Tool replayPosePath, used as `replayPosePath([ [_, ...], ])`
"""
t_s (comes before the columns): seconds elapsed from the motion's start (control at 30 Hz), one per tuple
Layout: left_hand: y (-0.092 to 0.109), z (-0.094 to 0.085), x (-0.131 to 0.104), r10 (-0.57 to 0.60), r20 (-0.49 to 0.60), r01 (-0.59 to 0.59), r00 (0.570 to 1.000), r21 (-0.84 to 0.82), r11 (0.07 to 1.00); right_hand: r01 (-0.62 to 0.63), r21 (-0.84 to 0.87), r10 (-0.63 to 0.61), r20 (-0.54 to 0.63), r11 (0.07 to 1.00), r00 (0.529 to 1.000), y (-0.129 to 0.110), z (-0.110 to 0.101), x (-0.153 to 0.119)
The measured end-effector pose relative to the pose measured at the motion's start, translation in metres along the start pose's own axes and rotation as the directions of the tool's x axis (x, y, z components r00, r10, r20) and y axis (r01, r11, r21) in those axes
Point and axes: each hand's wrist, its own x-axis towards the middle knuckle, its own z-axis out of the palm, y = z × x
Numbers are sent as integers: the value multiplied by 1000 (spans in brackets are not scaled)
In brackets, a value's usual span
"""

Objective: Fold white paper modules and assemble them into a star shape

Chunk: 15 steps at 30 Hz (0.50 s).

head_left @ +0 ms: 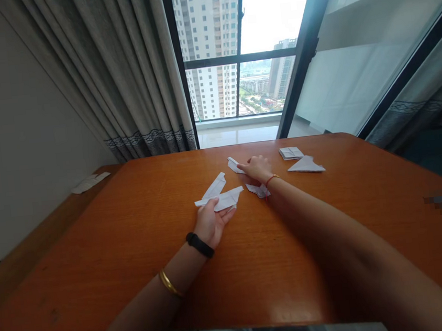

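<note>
White folded paper [229, 199] lies in the left hand [208, 227], nearly closed on it, thumb above and fingers beneath, probably to keep its creases flat. The right hand [259, 169] has its fingertips at a farther folded strip [234, 165]; whether they pinch it, I cannot tell. Outward, a paper square [291, 153] and paper triangle [307, 165] rest on the wooden tabletop [134, 238], perhaps set aside for elbow room.

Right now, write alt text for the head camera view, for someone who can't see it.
A person's left hand holds a folded white paper over an orange-brown table, while the right hand is at another folded piece. More folded papers lie around them; behind, beside a grey curtain, a window shows high-rise buildings.
</note>
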Motion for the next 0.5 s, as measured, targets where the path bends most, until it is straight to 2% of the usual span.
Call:
replayPosePath([
  [0.1,-1,1,-3,11,18,-12,1000,69,998,-56,47,55,10,997,998,3,10,18],
  [0.2,-2,1,-4,0,15,-2,1000,112,994,-14,171,6,47,985,999,4,2,11],
  [0.3,-1,2,-5,-42,45,36,998,129,991,74,322,-100,64,944,993,6,-24,-15],
  [0.37,-1,3,-7,-70,105,55,992,143,988,128,475,-222,147,871,964,9,-41,-40],
  [0.43,0,4,-10,-86,185,54,979,170,984,139,561,-326,248,816,912,13,-48,-65],
  [0.5,0,5,-15,-78,272,24,959,197,980,160,544,-345,256,824,903,18,-46,-85],
])
